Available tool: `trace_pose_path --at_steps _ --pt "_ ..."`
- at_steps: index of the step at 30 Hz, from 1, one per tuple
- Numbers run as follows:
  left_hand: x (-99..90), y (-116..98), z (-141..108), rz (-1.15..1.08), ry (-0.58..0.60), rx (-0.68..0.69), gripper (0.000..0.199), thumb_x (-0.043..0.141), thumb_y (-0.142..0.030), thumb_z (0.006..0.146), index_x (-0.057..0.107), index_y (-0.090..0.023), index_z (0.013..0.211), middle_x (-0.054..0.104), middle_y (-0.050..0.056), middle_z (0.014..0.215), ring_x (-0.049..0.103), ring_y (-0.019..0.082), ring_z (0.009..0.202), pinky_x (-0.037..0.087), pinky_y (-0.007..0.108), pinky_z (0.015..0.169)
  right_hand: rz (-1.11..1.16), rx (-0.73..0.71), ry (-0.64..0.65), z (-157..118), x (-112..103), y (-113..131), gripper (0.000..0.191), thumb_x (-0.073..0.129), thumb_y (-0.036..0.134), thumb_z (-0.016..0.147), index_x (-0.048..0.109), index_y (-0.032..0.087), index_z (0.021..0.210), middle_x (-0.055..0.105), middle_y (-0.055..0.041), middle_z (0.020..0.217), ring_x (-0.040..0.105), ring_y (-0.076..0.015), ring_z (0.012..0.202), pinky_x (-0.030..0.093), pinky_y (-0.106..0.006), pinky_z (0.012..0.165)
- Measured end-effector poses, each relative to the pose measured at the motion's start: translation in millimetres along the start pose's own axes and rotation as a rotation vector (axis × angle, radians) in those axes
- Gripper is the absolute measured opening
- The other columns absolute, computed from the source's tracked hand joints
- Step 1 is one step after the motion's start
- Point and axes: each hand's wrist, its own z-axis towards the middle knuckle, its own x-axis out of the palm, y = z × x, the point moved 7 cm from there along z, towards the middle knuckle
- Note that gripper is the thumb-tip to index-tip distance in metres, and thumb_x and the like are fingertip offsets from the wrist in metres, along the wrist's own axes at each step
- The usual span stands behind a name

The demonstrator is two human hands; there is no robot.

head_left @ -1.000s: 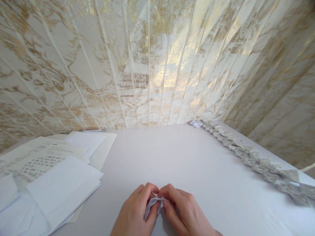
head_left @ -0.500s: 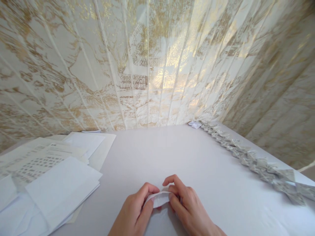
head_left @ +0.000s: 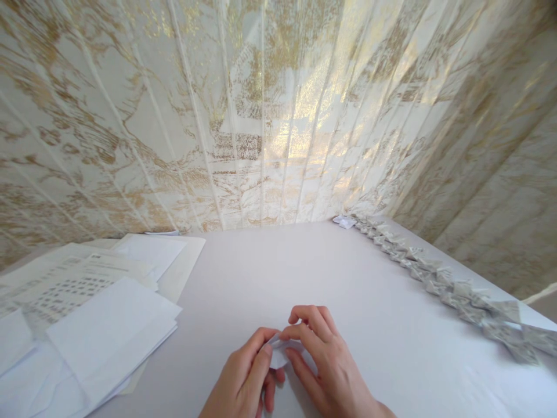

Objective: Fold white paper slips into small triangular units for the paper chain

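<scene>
- From the head view, I see a small folded piece of white paper (head_left: 279, 358) held just above or on the near middle of a smooth white desk (head_left: 270, 278); I cannot tell whether it touches the surface.
- The left hand (head_left: 239, 374) has its thumb and forefinger closed on the paper's left end, its other fingers (head_left: 269, 395) curled underneath.
- The right hand (head_left: 331, 366) meets the right part of the paper, thumb and forefinger slightly parted with paper between them, the next finger raised; I cannot tell how firmly it grips.
- To the left lies a loose, overlapping pile of white and off-white paper sheets (head_left: 111, 331), one bearing dark printed marks.
- Along the right edge runs a long row of grey folded-paper pieces (head_left: 435, 276), with a white folded-paper piece (head_left: 344, 221) beside its far end.
- Behind the desk hangs a white, gold-patterned pleated covering (head_left: 174, 116).
</scene>
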Motion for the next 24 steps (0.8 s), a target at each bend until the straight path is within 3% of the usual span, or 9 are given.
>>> trace_pose_path --at_steps 5,10,15,19,24 --pt "-2.6 9.1 1.2 -0.08 -0.027 -0.083 0.054 0.033 -0.058 0.089 0.045 -0.014 0.118 0.056 -0.005 0.053 0.043 0.007 0.037 0.032 0.018 0.039 -0.045 -0.092 -0.025 0.8 -2.1 8.4 0.028 0.046 -0.002 0.082 0.058 0.021 0.092 0.054 -0.0084 0.107 0.049 -0.0235 0.093 0.049 -0.036 0.075" --pt "-5.6 20.6 6.3 -0.271 -0.057 -0.16 0.06 0.047 -0.049 0.081 0.042 -0.009 0.124 0.058 -0.003 0.05 0.048 0.011 0.042 0.039 0.021 0.041 -0.109 -0.108 -0.012 3.9 -0.9 10.8 0.026 0.05 -0.001 0.081 0.062 0.022 0.089 0.059 -0.0069 0.114 0.049 -0.0253 0.098 0.05 -0.038 0.079" --pt "-7.2 12.7 3.1 -0.45 -0.078 -0.159 0.056 0.054 -0.039 0.077 0.047 -0.006 0.122 0.056 -0.004 0.049 0.048 0.011 0.047 0.042 0.022 0.051 -0.13 -0.112 0.015 5.6 2.0 10.7 0.022 0.052 0.004 0.082 0.063 0.021 0.092 0.062 -0.0075 0.119 0.05 -0.0273 0.102 0.05 -0.04 0.08" --pt "-10.6 7.3 -0.1 -0.471 -0.127 -0.161 0.052 0.055 -0.036 0.076 0.05 -0.005 0.117 0.054 -0.006 0.048 0.047 0.01 0.049 0.041 0.021 0.055 -0.142 -0.134 0.021 5.8 5.3 12.2 0.026 0.054 0.005 0.082 0.063 0.021 0.099 0.063 -0.0073 0.121 0.052 -0.028 0.103 0.049 -0.041 0.081" --pt "-4.1 10.0 7.4 -0.341 -0.031 -0.101 0.05 0.057 -0.042 0.077 0.051 -0.009 0.115 0.055 -0.005 0.051 0.046 0.009 0.044 0.04 0.02 0.043 -0.046 -0.058 0.061 5.4 9.5 7.4 0.021 0.055 0.009 0.085 0.06 0.021 0.101 0.067 -0.006 0.107 0.055 -0.0243 0.092 0.047 -0.038 0.078"
